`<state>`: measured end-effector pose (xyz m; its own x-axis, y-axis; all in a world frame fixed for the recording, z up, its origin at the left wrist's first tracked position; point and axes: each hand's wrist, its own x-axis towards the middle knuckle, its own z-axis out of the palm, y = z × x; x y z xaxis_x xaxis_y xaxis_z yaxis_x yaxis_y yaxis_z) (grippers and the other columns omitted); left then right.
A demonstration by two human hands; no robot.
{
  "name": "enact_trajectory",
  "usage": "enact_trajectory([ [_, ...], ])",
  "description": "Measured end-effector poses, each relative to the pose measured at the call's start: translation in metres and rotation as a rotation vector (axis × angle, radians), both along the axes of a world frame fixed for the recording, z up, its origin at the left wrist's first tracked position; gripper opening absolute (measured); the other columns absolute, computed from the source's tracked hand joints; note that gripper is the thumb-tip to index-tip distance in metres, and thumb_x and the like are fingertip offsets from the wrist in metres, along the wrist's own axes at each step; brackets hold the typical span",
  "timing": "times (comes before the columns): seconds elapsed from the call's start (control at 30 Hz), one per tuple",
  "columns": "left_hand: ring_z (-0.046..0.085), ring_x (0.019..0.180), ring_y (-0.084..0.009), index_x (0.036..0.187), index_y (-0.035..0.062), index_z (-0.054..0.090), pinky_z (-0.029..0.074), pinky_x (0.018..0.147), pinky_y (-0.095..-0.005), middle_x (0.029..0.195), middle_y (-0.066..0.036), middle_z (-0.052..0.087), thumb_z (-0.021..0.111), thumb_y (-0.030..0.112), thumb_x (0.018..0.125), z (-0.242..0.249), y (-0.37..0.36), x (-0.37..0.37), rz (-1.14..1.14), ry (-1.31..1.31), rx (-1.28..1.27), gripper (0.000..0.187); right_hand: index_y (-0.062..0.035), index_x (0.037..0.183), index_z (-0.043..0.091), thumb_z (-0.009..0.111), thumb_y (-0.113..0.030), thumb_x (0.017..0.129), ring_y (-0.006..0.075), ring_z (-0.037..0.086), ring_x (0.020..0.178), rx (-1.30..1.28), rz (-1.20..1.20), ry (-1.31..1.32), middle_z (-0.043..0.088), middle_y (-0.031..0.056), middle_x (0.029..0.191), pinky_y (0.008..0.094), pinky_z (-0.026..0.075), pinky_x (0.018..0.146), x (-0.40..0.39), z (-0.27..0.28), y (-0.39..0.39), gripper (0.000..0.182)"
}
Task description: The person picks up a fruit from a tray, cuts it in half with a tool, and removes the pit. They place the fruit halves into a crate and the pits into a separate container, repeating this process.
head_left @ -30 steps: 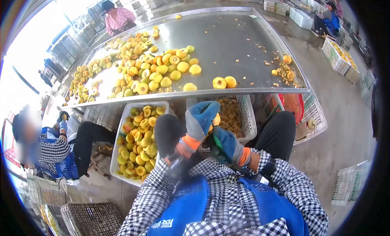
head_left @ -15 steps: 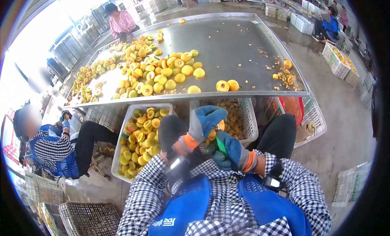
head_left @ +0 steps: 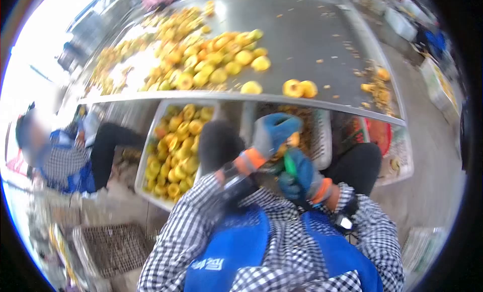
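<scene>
My left hand point(head_left: 276, 133), in a blue and grey glove with an orange cuff, is closed around a yellow peach point(head_left: 293, 139). Only part of that fruit shows past the fingers. Just below it, my right hand point(head_left: 300, 179), gloved the same way, grips a tool with a green handle point(head_left: 290, 163); its working end is blurred and hidden. Both hands are close together over my lap, in front of a white crate point(head_left: 324, 141) that holds brownish scraps. To the left, another white crate point(head_left: 143, 179) is filled with halved yellow peaches point(head_left: 178, 156).
A metal table point(head_left: 302, 50) spans the front, bearing a heap of peaches point(head_left: 201, 60), two pieces point(head_left: 300, 89) near its edge, and pits point(head_left: 380, 93) at right. A co-worker point(head_left: 65, 156) sits at left. A red basket point(head_left: 378, 136) and an empty brown crate point(head_left: 113, 246) stand nearby.
The whole view has shifted and blurred, with the table now higher in it. Both hands stay close together, still holding the peach and the green-handled tool.
</scene>
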<state>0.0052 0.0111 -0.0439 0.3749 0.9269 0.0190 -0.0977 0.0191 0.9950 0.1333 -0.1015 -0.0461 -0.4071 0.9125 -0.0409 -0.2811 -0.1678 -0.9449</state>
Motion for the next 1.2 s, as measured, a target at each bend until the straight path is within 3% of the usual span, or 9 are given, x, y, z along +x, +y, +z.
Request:
enact_trajectory([
  [0.07, 0.062, 0.073, -0.0082, 0.094, 0.0005, 0.074, 0.051, 0.067, -0.0242, 0.082, -0.005, 0.071, 0.070, 0.018, 0.085, 0.008, 0.007, -0.003, -0.111, 0.108, 0.062, 0.020, -0.0032, 0.104, 0.059, 0.032, -0.052, 0.102, 0.0103, 0.043, 0.042, -0.675, 0.302, 0.461, 0.060, 0.0045, 0.070, 0.0244, 0.036, 0.038, 0.021, 0.005, 0.012, 0.056],
  [0.13, 0.062, 0.073, -0.0078, 0.093, 0.0006, 0.074, 0.050, 0.065, -0.0242, 0.083, -0.005, 0.071, 0.072, 0.018, 0.082, 0.024, 0.011, -0.011, -0.159, 0.228, -0.033, 0.021, -0.0028, 0.101, 0.060, 0.029, -0.055, 0.102, 0.0105, 0.040, 0.038, -0.425, 0.054, 0.064, 0.051, 0.0004, 0.061, 0.0238, 0.032, 0.035, 0.000, 0.003, 0.013, 0.061],
  [0.3, 0.063, 0.076, -0.0099, 0.096, 0.0014, 0.074, 0.050, 0.067, -0.0244, 0.087, -0.006, 0.071, 0.069, 0.017, 0.084, 0.010, 0.013, 0.000, 0.026, -0.047, -0.077, 0.020, -0.0045, 0.091, 0.062, 0.032, -0.057, 0.100, 0.0114, 0.038, 0.035, -0.675, 0.042, 0.465, 0.046, -0.0005, 0.054, 0.0258, 0.030, 0.032, -0.023, 0.006, 0.018, 0.061],
  [0.37, 0.063, 0.078, -0.0110, 0.098, 0.0010, 0.073, 0.050, 0.069, -0.0248, 0.087, -0.006, 0.071, 0.067, 0.017, 0.086, 0.016, 0.009, -0.006, 0.015, -0.097, -0.064, 0.021, -0.0079, 0.089, 0.062, 0.034, -0.066, 0.096, 0.0137, 0.035, 0.033, -0.696, 0.082, 0.310, 0.040, -0.0023, 0.048, 0.0291, 0.027, 0.031, -0.027, 0.026, 0.024, 0.065],
  [0.5, 0.064, 0.075, -0.0127, 0.097, -0.0012, 0.071, 0.051, 0.067, -0.0260, 0.083, -0.006, 0.069, 0.060, 0.017, 0.092, 0.015, 0.035, -0.007, -0.078, 0.030, 0.304, 0.022, -0.0078, 0.096, 0.061, 0.038, -0.061, 0.097, 0.0101, 0.036, 0.034, -0.657, 0.376, 0.745, 0.038, -0.0056, 0.049, 0.0261, 0.028, 0.032, -0.010, 0.016, 0.045, 0.058],
  [0.57, 0.064, 0.072, -0.0140, 0.093, 0.0006, 0.070, 0.050, 0.061, -0.0257, 0.082, -0.005, 0.069, 0.060, 0.017, 0.092, -0.001, 0.051, 0.000, 0.040, -0.245, -0.112, 0.019, -0.0070, 0.100, 0.059, 0.041, -0.056, 0.098, 0.0080, 0.034, 0.035, -0.678, 0.420, 1.075, 0.041, -0.0069, 0.053, 0.0255, 0.029, 0.033, -0.021, 0.008, 0.055, 0.053],
  [0.8, 0.064, 0.060, -0.0186, 0.083, -0.0001, 0.069, 0.051, 0.056, -0.0289, 0.073, -0.009, 0.068, 0.055, 0.034, 0.097, -0.001, 0.040, -0.002, -0.025, -0.359, -0.590, 0.039, -0.0068, 0.100, 0.060, 0.043, -0.057, 0.097, 0.0062, 0.035, 0.037, -0.648, 0.524, 1.155, 0.042, -0.0063, 0.055, 0.0226, 0.029, 0.033, -0.021, -0.029, 0.061, 0.053],
  [1.07, 0.065, 0.064, -0.0183, 0.093, -0.0011, 0.069, 0.051, 0.059, -0.0280, 0.077, -0.009, 0.069, 0.056, 0.039, 0.096, -0.020, 0.052, 0.001, -0.040, -0.266, -0.488, 0.043, -0.0023, 0.104, 0.060, 0.037, -0.055, 0.100, 0.0077, 0.036, 0.037, -0.583, 0.570, 1.306, 0.040, -0.0057, 0.055, 0.0241, 0.031, 0.034, -0.021, -0.042, 0.065, 0.057],
  [1.2, 0.064, 0.066, -0.0188, 0.097, -0.0013, 0.069, 0.051, 0.061, -0.0291, 0.081, -0.010, 0.069, 0.057, 0.040, 0.095, -0.022, 0.050, 0.011, -0.008, -0.225, -0.485, 0.043, -0.0112, 0.090, 0.059, 0.045, -0.059, 0.096, 0.0060, 0.033, 0.036, -0.609, 0.524, 1.343, 0.039, -0.0072, 0.055, 0.0221, 0.027, 0.034, -0.018, -0.034, 0.065, 0.050],
])
